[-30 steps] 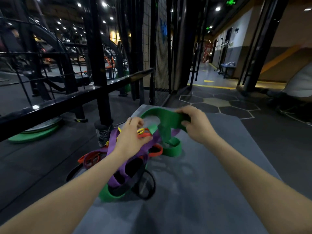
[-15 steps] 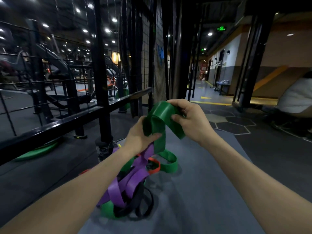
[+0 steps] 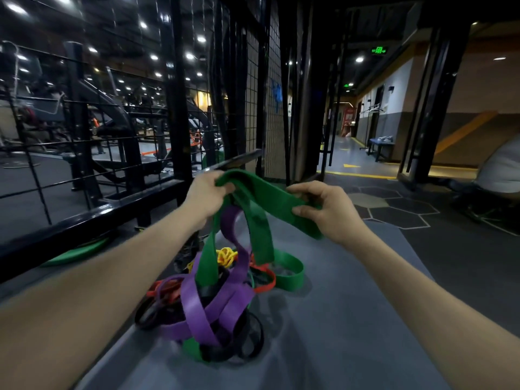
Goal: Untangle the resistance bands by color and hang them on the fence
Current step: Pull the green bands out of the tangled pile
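- Setting: commercial gym, indoors.
- Black steel fence (image 3: 92, 215) with wire-mesh panels, weight machines (image 3: 112, 128) behind it under rows of ceiling spotlights.
- Green weight plate (image 3: 76, 250) on dark rubber flooring.
- Grey exercise mat (image 3: 337, 319) carrying a tangle of resistance bands (image 3: 213, 299).
- Corridor with green exit sign (image 3: 379, 50), yellow floor line, blue bench (image 3: 380, 146).
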The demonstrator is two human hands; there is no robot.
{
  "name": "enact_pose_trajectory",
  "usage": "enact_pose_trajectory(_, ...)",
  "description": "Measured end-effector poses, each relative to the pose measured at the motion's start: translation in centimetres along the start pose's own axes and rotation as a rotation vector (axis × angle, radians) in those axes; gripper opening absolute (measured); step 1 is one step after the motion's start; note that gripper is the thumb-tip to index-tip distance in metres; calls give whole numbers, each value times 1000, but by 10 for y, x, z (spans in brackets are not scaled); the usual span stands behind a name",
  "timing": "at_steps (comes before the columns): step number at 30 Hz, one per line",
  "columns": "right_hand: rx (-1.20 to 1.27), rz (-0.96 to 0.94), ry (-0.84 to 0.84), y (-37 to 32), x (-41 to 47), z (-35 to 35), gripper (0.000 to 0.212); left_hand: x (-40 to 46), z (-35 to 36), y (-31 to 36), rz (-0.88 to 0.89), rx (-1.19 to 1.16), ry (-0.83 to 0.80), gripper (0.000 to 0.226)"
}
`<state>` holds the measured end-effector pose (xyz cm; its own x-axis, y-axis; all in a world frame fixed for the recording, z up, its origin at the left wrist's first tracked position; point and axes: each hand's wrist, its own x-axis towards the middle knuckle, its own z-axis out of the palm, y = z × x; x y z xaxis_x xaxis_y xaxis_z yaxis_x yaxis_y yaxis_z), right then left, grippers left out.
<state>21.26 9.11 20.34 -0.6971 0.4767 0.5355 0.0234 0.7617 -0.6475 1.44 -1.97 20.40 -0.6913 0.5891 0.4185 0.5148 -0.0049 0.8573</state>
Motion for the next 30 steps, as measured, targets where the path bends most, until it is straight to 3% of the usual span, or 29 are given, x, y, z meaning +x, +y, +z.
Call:
enact_pose_trajectory(3, 54, 20, -67, -11, 2, 10, 53, 5, -9, 29, 66, 19, -29, 16)
enact_pose_trajectory(6, 154, -32, -172, -21, 6, 18, 49, 10, -6, 49, 98, 35, -26, 19)
enact_pose_trajectory(9, 313, 8, -92, -24, 11, 19, 51, 8, 4, 55, 139, 126, 3, 13)
enact_pose_trajectory(13, 224, 15, 16, -14, 5, 14, 42, -5, 28, 40, 159, 265, 10, 17)
enact_pose_trajectory(16, 192, 70, 47, 6, -7, 5, 29, -14, 43, 19, 150, 263, -96, 11)
enact_pose_trajectory(19, 148, 166, 155, 37, -23, -13, 29, -25, 56, -8, 142, 317, -186, 33)
enact_pose_trajectory(24, -224, 386, 166, 93, -68, -45, 35, -58, 67, -78, 66, 495, -457, 66)
enact_pose_trajectory(27, -255, 539, 126, 125, -96, -44, 39, -77, 66, -117, 9, 596, -539, 65)
enact_pose_trajectory(30, -318, 650, 42, 148, -119, -35, 45, -88, 64, -146, -115, 625, -627, 50)
